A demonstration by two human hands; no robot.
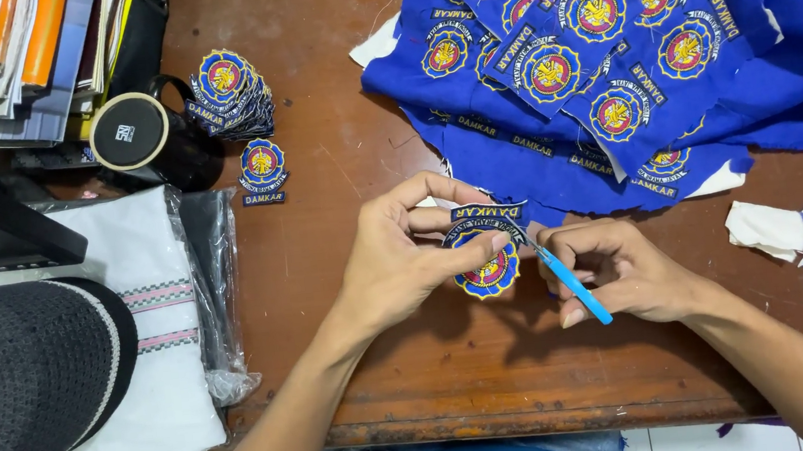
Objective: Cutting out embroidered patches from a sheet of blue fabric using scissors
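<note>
Head view: near the tabletop's (419, 393) front edge, the left hand (396, 266) is pinching a light, pliable embroidered patch (488, 268) by its rim; the right hand (625, 272) is clamping a blue-handled cutting tool (572, 285), trimming it.

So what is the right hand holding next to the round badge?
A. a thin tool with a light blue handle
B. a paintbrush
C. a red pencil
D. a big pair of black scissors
A: the right hand grips a thin tool with a light blue handle, its tip at the edge of the embroidered patch that the left hand pinches above the wooden table.
</note>
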